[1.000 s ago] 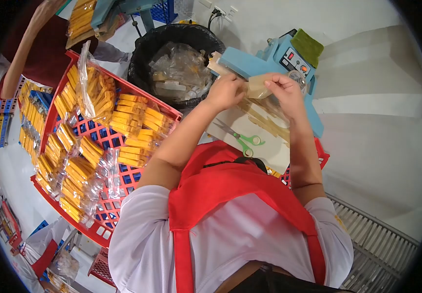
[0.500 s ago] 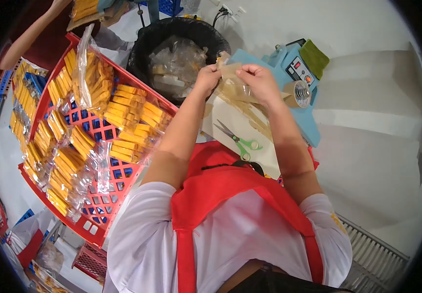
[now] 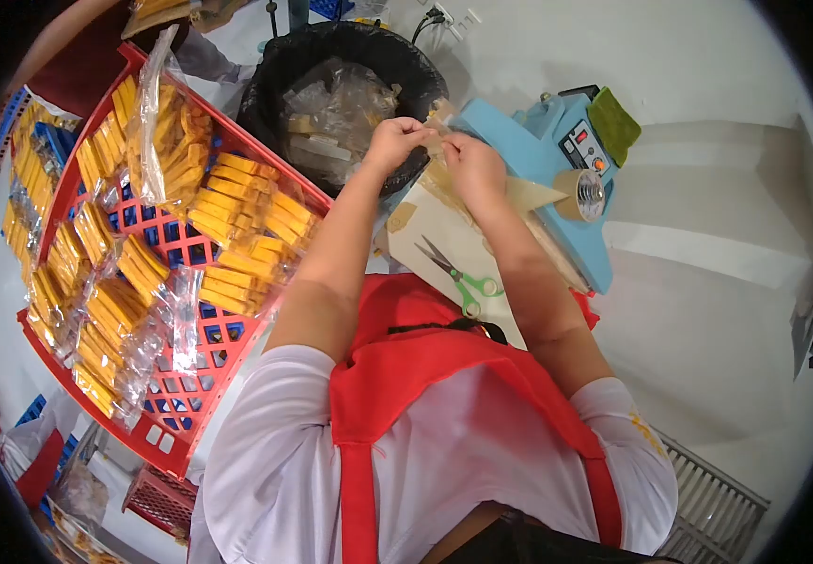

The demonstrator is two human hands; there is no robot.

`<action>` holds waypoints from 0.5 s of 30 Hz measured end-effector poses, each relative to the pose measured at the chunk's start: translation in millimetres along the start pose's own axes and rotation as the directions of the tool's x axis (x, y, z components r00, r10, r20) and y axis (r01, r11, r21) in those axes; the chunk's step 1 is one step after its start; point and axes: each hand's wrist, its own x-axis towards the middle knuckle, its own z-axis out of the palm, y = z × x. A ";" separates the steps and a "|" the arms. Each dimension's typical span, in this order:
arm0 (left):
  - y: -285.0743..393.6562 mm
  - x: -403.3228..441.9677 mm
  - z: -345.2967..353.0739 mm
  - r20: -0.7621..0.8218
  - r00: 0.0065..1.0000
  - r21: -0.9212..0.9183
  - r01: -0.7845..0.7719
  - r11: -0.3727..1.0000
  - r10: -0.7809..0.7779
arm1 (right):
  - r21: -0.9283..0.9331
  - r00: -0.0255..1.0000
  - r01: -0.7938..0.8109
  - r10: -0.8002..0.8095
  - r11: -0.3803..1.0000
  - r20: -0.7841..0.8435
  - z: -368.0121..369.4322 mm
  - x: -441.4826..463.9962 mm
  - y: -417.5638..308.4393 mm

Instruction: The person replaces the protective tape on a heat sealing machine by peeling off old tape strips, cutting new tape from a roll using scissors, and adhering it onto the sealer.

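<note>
My left hand (image 3: 395, 144) and my right hand (image 3: 475, 169) are close together above the front of a blue machine (image 3: 576, 230). Both are closed in a pinch on a piece of translucent brownish tape (image 3: 434, 146) between their fingertips. More of this tape runs from beside my right hand to the tape roll (image 3: 579, 195) at the machine's right side. Under my right forearm lies a pale board (image 3: 425, 216), where scissors (image 3: 468, 282) with green handles rest with their blades slightly apart.
Left of me, a red crate (image 3: 176, 451) carries several clear bags of yellow strips (image 3: 110, 310). A bin lined with black plastic (image 3: 254, 103) holds clear plastic scraps behind my left hand. A green cloth (image 3: 613, 127) sits on the machine. Another person's arm (image 3: 59, 42) shows at upper left.
My hands have drawn closer together, my right hand shifting left and down, and the tape piece between them shows less. The whole view has shifted slightly.
</note>
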 end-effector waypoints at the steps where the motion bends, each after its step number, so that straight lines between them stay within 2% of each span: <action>1: 0.4 -1.4 -2.4 0.015 0.999 -0.067 0.048 0.997 -0.047 | -0.051 1.000 -0.016 0.016 0.999 -0.003 -0.3 1.1 -2.6; 3: 3.3 -7.4 -6.1 0.033 0.995 -0.132 0.101 0.986 -0.098 | -0.101 0.999 -0.034 0.034 0.994 -0.002 -0.1 2.2 -6.7; 5: 10.6 -14.7 -7.9 0.099 0.989 -0.280 0.135 0.950 -0.111 | -0.164 0.998 -0.062 0.065 0.984 0.015 -0.4 4.4 -9.2; 8: 21.3 -25.2 -4.6 0.142 0.980 -0.327 0.178 0.928 -0.138 | -0.198 0.995 -0.093 0.100 0.976 0.027 3.7 5.1 -10.3; 11: 12.4 -26.4 -3.3 0.206 0.977 -0.260 0.107 0.960 -0.053 | -0.225 0.993 -0.099 0.112 0.969 0.048 3.7 5.0 -13.1; 15: 11.6 -33.9 -14.1 0.171 0.984 -0.189 0.079 0.979 -0.046 | -0.264 0.985 -0.104 0.136 0.959 0.106 4.0 3.2 -16.4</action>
